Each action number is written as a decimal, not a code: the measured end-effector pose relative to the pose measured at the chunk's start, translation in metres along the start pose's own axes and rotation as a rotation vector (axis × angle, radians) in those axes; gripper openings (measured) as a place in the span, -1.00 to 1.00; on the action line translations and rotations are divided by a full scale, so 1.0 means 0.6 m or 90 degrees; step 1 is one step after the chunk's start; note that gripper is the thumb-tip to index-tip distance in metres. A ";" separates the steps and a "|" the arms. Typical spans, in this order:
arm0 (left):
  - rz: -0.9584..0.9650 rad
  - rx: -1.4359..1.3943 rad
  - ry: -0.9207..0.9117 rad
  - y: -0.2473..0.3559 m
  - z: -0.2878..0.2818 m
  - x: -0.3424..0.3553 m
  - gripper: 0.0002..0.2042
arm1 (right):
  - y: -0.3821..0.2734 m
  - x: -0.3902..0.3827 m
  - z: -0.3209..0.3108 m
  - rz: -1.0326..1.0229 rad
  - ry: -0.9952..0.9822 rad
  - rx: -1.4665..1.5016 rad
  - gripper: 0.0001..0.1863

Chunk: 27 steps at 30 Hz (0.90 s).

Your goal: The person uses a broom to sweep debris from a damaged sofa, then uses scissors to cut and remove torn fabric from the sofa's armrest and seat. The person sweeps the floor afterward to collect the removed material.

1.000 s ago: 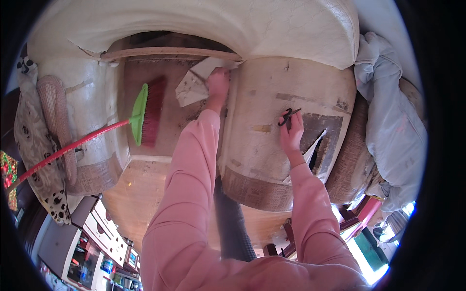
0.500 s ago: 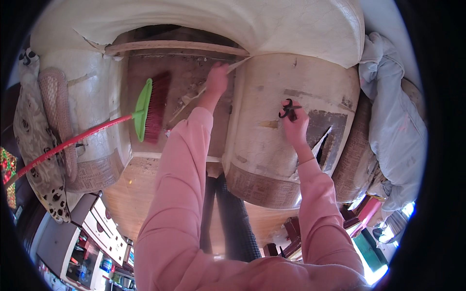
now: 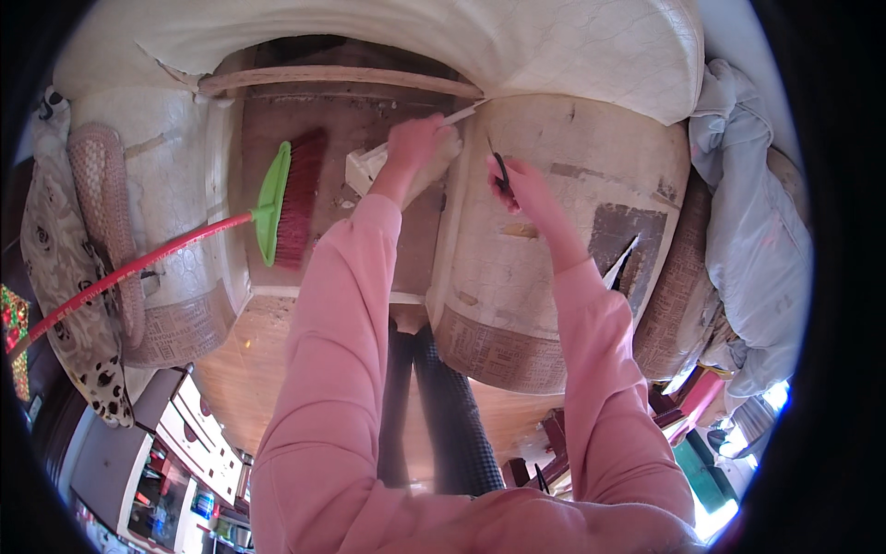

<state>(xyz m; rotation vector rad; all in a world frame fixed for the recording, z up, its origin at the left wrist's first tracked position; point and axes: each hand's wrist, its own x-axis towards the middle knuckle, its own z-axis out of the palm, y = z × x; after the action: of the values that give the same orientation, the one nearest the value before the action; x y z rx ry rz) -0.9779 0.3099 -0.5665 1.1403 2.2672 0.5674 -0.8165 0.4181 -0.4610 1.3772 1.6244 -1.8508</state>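
My left hand [image 3: 417, 150] is closed on a pale strip of upholstery material [image 3: 464, 113]. The strip runs taut from my fist to the inner corner where the cream sofa's backrest [image 3: 591, 55] meets its right armrest [image 3: 517, 305]; its loose end [image 3: 362, 172] hangs below the hand. In my right hand [image 3: 528, 192] is a pair of black-handled scissors [image 3: 501, 172], held over the worn armrest with the blades pointing up toward that corner. The blades are apart from the strip, and my fingers partly cover the handles.
A broom with a green head [image 3: 269, 208] and red stick leans across the left armrest [image 3: 185, 231]. Behind the exposed brown seat base [image 3: 355, 120] runs a wooden bar [image 3: 341, 81]. Grey cloth [image 3: 752, 203] lies at the right; a patterned cloth [image 3: 69, 258] hangs at the left.
My right hand has moved left and up with the scissors, closer to the strip. My left hand has shifted slightly, and a wider loose end of the strip now shows beside it.
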 end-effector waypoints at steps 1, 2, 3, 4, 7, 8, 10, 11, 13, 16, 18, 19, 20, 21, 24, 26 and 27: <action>0.010 0.008 0.000 0.006 0.003 -0.009 -0.85 | -0.006 0.011 0.003 0.000 -0.020 -0.015 -0.49; 0.034 0.022 0.035 0.011 0.006 -0.012 -0.84 | -0.015 0.024 0.004 0.010 -0.030 -0.038 -0.47; 0.039 0.031 0.042 0.012 0.011 -0.013 -0.85 | -0.026 0.036 0.003 0.021 -0.038 -0.065 -0.45; 0.056 0.045 0.081 0.013 0.018 -0.016 -0.86 | -0.038 0.046 -0.001 0.042 -0.048 -0.078 -0.45; 0.070 0.054 0.155 0.008 0.046 -0.019 -0.88 | -0.078 0.076 -0.023 0.106 -0.081 -0.117 -0.43; 0.057 0.050 0.143 0.005 0.055 -0.019 -0.89 | -0.088 0.084 -0.032 0.128 -0.097 -0.118 -0.43; 0.057 0.051 0.178 0.000 0.067 -0.018 -0.86 | -0.103 0.098 -0.041 0.168 -0.106 -0.143 -0.40; 0.053 0.051 0.182 -0.002 0.070 -0.017 -0.84 | -0.109 0.105 -0.044 0.183 -0.098 -0.167 -0.38; 0.066 0.070 0.192 -0.002 0.073 -0.017 -0.81 | -0.120 0.120 -0.051 0.216 -0.098 -0.188 -0.36; 0.055 0.092 0.171 0.003 0.071 -0.019 -0.77 | -0.131 0.142 -0.056 0.262 -0.121 -0.185 -0.38; 0.048 0.080 0.164 0.007 0.070 -0.020 -0.75 | -0.136 0.157 -0.056 0.291 -0.113 -0.201 -0.39; 0.046 0.062 0.170 0.007 0.071 -0.023 -0.75 | -0.137 0.165 -0.053 0.291 -0.120 -0.212 -0.40; 0.042 0.041 0.171 0.008 0.072 -0.025 -0.74 | -0.138 0.172 -0.050 0.294 -0.113 -0.229 -0.42; 0.040 0.035 0.176 0.008 0.073 -0.026 -0.74 | -0.139 0.178 -0.048 0.300 -0.100 -0.250 -0.43; 0.032 0.022 0.174 0.007 0.076 -0.023 -0.75 | -0.147 0.189 -0.045 0.322 -0.095 -0.267 -0.45; 0.026 0.023 0.154 0.005 0.077 -0.023 -0.75 | -0.153 0.189 -0.046 0.330 -0.100 -0.257 -0.47; 0.026 0.025 0.163 0.005 0.077 -0.023 -0.75 | -0.155 0.189 -0.046 0.336 -0.093 -0.258 -0.48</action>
<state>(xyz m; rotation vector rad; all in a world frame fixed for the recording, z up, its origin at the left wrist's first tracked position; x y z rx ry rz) -0.9404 0.3061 -0.5966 1.1937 2.4846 0.7256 -0.9293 0.5097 -0.4948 1.2912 1.3035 -1.2105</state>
